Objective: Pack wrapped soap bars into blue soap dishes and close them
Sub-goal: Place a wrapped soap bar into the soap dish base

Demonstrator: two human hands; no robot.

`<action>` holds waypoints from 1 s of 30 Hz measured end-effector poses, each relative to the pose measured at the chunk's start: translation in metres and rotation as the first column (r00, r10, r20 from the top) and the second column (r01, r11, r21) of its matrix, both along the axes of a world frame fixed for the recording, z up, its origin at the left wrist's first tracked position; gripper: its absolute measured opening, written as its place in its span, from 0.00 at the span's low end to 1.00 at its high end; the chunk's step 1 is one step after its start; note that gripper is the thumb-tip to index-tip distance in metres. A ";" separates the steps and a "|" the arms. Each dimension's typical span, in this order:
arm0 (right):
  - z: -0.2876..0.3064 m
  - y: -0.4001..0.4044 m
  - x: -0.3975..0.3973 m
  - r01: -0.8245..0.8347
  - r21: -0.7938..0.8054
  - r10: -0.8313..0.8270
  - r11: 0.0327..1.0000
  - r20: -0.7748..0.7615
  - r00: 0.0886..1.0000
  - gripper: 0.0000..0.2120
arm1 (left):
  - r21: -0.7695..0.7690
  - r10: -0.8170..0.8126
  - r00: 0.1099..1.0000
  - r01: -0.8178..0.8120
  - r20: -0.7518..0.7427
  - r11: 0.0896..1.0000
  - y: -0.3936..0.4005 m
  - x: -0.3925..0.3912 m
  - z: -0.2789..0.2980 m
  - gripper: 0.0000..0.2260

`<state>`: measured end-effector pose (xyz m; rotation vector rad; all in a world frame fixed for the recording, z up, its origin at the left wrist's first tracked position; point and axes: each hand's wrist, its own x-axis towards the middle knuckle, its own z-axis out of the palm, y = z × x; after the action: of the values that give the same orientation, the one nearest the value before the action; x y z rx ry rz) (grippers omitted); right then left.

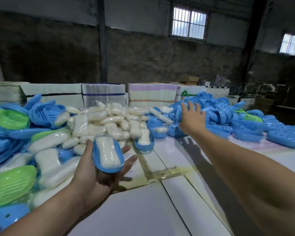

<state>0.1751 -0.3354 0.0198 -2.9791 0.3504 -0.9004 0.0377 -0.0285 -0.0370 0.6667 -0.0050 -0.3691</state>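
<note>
- Left hand lies palm up, fingers nearly straight, thumb raised beside its load: a blue dish with a wrapped soap seated in it. Nothing curls over the dish; it only rests on the palm, above the near edge of the white table.
- Just left of that dish, loose soaps spill toward the table edge, mixed with green dishes and more blue halves.
- Just beyond the dish and slightly right stands a second blue dish on the table, soap in it, no lid on.
- Farther back from the dish rises the soap pile, clear wrappers glinting.
- Right hand reaches well right of and beyond the dish, fingers spread and bent down onto a blue lid in the heap of holed blue lids. Whether it has the lid pinched yet I cannot tell.
- Behind everything, stacked bundles line the far edge.
- Risks, as I judge them: the held dish could tip off the flat palm while attention goes right, since nothing clamps it. The lids lie tangled, so one pull may drag several out or send neighbours sliding. A soap sitting skewed could keep the lid from snapping down evenly.
</note>
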 end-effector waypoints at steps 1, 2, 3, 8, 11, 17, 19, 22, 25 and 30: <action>-0.001 -0.011 0.005 0.061 -0.029 -0.063 0.998 -0.059 0.996 0.35 | 0.002 -0.003 1.000 0.003 -0.002 1.000 0.001 0.002 -0.001 0.30; -0.002 -0.019 0.008 0.106 -0.053 -0.111 0.993 -0.098 0.989 0.34 | 0.006 -0.003 1.000 0.003 -0.004 1.000 0.001 0.004 -0.002 0.30; -0.003 -0.023 0.011 0.140 -0.077 -0.148 0.987 -0.117 0.982 0.32 | 0.009 -0.001 1.000 0.001 -0.005 1.000 0.002 0.005 -0.003 0.30; -0.021 -0.037 0.009 0.185 -0.358 -0.243 0.915 -0.124 0.962 0.11 | 0.038 0.027 1.000 -0.027 0.004 0.999 -0.001 0.011 -0.005 0.31; -0.033 -0.040 0.009 0.140 -0.405 -0.158 0.904 -0.013 0.987 0.11 | 0.034 0.052 0.999 -0.052 0.009 0.998 -0.003 0.009 -0.002 0.31; -0.017 -0.012 -0.015 0.005 0.137 -0.023 0.990 0.130 0.991 0.11 | 0.033 0.078 0.997 -0.078 0.000 0.996 -0.004 0.006 0.001 0.31; -0.002 0.016 -0.036 -0.245 0.357 0.134 0.901 0.308 0.942 0.08 | 0.043 0.080 0.997 -0.079 -0.011 0.996 -0.004 0.006 0.000 0.31; 0.017 0.076 -0.078 -0.620 0.408 0.484 0.671 0.392 0.782 0.13 | 0.038 0.092 0.995 -0.090 -0.037 0.995 -0.004 0.006 0.000 0.32; 0.027 0.134 -0.109 -0.656 0.729 0.595 0.196 0.443 0.670 0.07 | 0.053 0.120 0.992 -0.117 -0.047 0.992 -0.005 0.004 0.002 0.33; 0.001 0.175 -0.112 -0.285 0.922 0.505 -0.263 0.383 0.773 0.12 | 0.018 0.141 0.989 -0.140 -0.035 0.990 -0.005 -0.001 0.005 0.30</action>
<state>0.0631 -0.1601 0.0204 -1.3585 -0.0781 -0.0393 0.0362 -0.0335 -0.0324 0.6713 0.0786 -0.2452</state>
